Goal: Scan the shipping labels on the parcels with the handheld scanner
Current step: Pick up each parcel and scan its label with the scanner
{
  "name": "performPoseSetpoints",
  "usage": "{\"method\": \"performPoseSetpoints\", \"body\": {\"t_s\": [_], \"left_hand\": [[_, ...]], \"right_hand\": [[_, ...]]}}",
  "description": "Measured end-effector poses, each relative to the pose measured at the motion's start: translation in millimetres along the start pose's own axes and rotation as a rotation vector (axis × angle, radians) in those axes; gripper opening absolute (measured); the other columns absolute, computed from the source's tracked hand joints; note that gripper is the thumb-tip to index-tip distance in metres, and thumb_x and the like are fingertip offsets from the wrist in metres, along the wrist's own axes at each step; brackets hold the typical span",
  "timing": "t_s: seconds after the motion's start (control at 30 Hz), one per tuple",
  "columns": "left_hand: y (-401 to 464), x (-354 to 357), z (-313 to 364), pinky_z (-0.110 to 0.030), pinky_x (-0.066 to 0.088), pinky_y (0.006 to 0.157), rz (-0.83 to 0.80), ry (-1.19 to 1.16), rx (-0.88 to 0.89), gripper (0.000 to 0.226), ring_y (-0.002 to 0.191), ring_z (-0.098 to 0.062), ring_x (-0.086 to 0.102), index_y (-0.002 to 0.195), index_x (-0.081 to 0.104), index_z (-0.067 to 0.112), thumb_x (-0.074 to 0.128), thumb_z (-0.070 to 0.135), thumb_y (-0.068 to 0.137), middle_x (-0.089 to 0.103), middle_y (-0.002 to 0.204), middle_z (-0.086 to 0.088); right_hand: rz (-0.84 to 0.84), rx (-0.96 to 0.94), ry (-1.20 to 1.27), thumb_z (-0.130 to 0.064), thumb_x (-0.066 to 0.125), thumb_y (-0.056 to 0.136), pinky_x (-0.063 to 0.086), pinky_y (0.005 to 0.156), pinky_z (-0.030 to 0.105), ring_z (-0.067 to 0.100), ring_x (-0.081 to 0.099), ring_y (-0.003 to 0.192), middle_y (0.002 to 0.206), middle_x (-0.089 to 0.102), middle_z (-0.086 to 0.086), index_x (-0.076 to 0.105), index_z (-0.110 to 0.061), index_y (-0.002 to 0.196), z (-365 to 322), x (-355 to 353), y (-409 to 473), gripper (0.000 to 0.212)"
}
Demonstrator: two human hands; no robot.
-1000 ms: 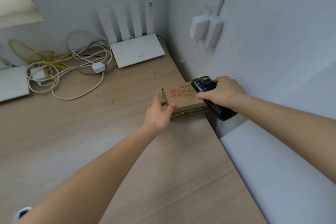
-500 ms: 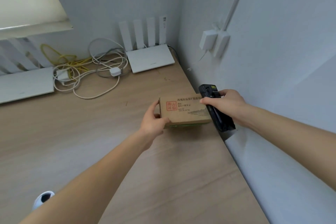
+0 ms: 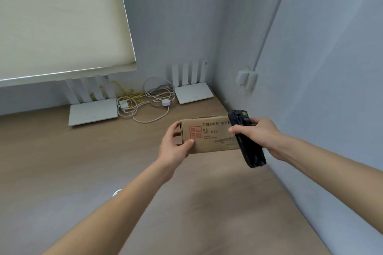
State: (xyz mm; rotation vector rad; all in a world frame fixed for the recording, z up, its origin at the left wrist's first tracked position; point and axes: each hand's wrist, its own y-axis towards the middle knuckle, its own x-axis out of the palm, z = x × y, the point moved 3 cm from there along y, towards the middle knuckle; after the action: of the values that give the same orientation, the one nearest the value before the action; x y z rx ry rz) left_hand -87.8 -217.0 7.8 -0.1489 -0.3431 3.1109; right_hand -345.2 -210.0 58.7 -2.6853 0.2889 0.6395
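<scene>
The parcel (image 3: 209,137) is showing matt brown cardboard, printed in red and dark ink. The scanner (image 3: 247,143) is looking like matt black plastic. The tabletop (image 3: 83,161) is showing smooth, pale wood-grain laminate. The routers (image 3: 93,111) are appearing as smooth white plastic.

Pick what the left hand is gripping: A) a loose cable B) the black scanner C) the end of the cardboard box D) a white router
C: the left hand grips the left end of the cardboard box, while the right hand holds the black scanner.
</scene>
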Motion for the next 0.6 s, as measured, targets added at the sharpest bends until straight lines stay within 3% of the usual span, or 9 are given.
{"method": "performPoseSetpoints", "body": {"t_s": [0.1,0.2,0.3,0.37,0.5,0.6], "left_hand": [[-36,-32,18,-0.05,0.06,0.086,0.007,-0.016,0.009,0.058,0.108,-0.022,0.064,0.135,0.049,0.04,0.075,0.018,0.088,0.058,0.127,0.007],[-69,-58,44,-0.055,0.059,0.087,0.014,-0.122,0.002,0.034,0.101,-0.016,0.066,0.116,0.051,0.042,0.072,0.041,0.089,0.062,0.122,0.006],[-98,-82,74,-0.061,0.057,0.086,0.069,-0.14,0.042,0.031,0.105,-0.02,0.064,0.109,0.05,0.033,0.065,0.054,0.091,0.063,0.118,0.002],[-117,-96,94,-0.061,0.057,0.086,0.089,-0.148,0.065,0.031,0.106,-0.022,0.064,0.11,0.05,0.031,0.065,0.051,0.092,0.063,0.116,0.001],[-151,-114,123,-0.053,0.055,0.096,0.032,-0.215,0.072,0.057,0.105,-0.017,0.066,0.144,0.046,0.025,0.069,0.021,0.092,0.065,0.114,0.009],[-174,-124,144,-0.049,0.051,0.104,-0.012,-0.188,0.123,0.064,0.114,-0.021,0.066,0.142,0.054,0.024,0.072,0.017,0.081,0.067,0.127,0.0]], "right_hand": [[-0.017,-0.055,0.024,-0.037,0.093,0.069,0.052,0.064,0.025,0.015,0.075,0.087,0.091,0.08,-0.002,0.079,-0.024,0.099,-27,3,-51,0.036],[-0.008,-0.117,0.027,-0.033,0.095,0.07,0.054,0.067,0.025,0.016,0.075,0.088,0.091,0.079,-0.001,0.078,-0.022,0.1,-57,2,-96,0.036],[-0.011,-0.151,0.017,-0.033,0.095,0.07,0.053,0.065,0.024,0.014,0.075,0.084,0.091,0.078,-0.001,0.075,-0.022,0.098,-84,-2,-138,0.036],[-0.026,-0.174,0.001,-0.032,0.095,0.07,0.051,0.056,0.018,0.009,0.074,0.075,0.087,0.077,-0.002,0.074,-0.022,0.099,-101,-4,-163,0.037],[-0.034,-0.211,-0.015,-0.031,0.094,0.071,0.052,0.06,0.02,0.009,0.075,0.076,0.081,0.078,-0.007,0.076,-0.021,0.099,-127,-12,-204,0.035],[-0.027,-0.25,-0.013,-0.029,0.094,0.072,0.05,0.054,0.013,0.001,0.072,0.065,0.069,0.075,-0.013,0.076,-0.02,0.095,-145,-19,-229,0.03]]}}
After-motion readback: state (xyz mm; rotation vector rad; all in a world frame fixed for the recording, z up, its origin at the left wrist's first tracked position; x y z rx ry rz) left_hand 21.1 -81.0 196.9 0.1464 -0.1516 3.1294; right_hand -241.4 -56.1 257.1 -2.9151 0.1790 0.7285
